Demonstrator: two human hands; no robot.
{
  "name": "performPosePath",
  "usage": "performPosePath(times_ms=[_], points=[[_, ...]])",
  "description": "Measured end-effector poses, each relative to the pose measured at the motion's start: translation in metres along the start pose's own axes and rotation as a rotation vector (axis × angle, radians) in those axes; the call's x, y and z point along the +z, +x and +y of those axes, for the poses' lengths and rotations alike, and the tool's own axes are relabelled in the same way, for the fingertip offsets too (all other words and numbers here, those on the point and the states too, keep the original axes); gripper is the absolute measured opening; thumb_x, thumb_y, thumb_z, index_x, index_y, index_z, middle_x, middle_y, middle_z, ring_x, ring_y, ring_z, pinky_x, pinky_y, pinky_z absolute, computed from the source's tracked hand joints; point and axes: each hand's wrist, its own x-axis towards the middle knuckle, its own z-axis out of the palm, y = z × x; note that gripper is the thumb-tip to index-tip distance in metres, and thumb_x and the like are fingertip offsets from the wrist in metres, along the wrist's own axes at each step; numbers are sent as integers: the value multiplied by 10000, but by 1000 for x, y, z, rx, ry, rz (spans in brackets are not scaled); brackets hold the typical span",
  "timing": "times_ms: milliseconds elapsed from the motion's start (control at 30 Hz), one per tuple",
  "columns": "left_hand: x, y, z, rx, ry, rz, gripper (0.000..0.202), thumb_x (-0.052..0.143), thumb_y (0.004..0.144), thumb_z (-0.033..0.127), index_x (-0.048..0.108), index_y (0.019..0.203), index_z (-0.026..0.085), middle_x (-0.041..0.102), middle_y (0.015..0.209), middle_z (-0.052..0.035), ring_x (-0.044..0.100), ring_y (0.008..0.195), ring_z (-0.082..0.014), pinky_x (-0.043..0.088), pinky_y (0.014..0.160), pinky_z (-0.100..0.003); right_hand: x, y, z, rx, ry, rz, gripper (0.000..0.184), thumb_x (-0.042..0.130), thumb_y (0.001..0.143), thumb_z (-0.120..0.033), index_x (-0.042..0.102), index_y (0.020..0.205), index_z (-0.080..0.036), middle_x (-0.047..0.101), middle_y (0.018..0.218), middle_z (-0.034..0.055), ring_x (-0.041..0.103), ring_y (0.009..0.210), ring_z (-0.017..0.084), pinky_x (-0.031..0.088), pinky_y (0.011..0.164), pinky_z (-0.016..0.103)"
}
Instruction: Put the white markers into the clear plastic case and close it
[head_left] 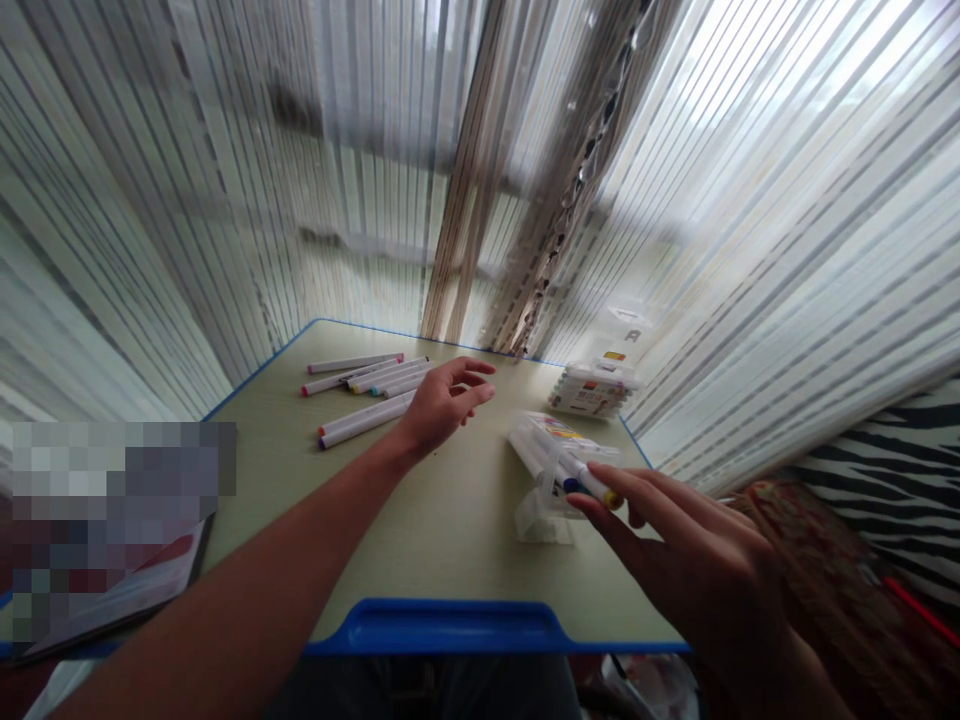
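My right hand point(697, 550) pinches a white marker point(592, 482) with a yellow end at the mouth of a clear plastic case point(536, 512). Other white markers point(529, 455) lie in that case, one with a dark blue end. Above the middle of the table hovers my left hand point(452, 395), its fingers apart and nothing in them. Just left of it lie several white markers point(364, 425) with pink, red, purple, yellow and teal ends, partly hidden behind the hand and wrist.
A second clear case point(592, 390) full of markers stands at the table's back right. The pale tabletop point(450, 540) has a blue edge with a pen groove point(454, 625) in front. A tablet-like object point(150, 590), partly blurred out, lies at left. Striped string curtains point(360, 180) hang behind.
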Motion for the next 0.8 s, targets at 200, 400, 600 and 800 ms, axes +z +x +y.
performPosePath(times_ms=[200,400,600,800], points=[[0,0,-1,-11,-7,-2,339,703,782,316,671,1068,137,648,865,-43,513,548,-75,418,472,-215,7,2,2,8,-6,-21,196,737,879,-216,702,1063,-161,760,911,41,728,790,156,528,774,243],[0,1,-1,-17,-1,-2,332,701,778,317,674,1058,140,645,854,-40,516,549,-80,417,470,-216,12,0,4,30,-16,-41,205,724,890,-241,707,1078,-161,761,926,45,727,784,160,523,745,245],[-1,1,-2,-16,1,-6,339,705,776,331,678,1056,143,658,857,-46,516,554,-83,421,477,-218,15,-1,4,37,-11,-37,203,722,890,-243,704,1075,-160,764,933,46,729,770,164,522,721,253],[-1,1,-2,-16,6,-5,338,694,780,327,678,1063,143,664,862,-50,518,556,-82,416,476,-214,15,0,2,49,-27,1,168,740,875,-235,708,1022,-162,755,840,29,713,693,145,515,682,240]])
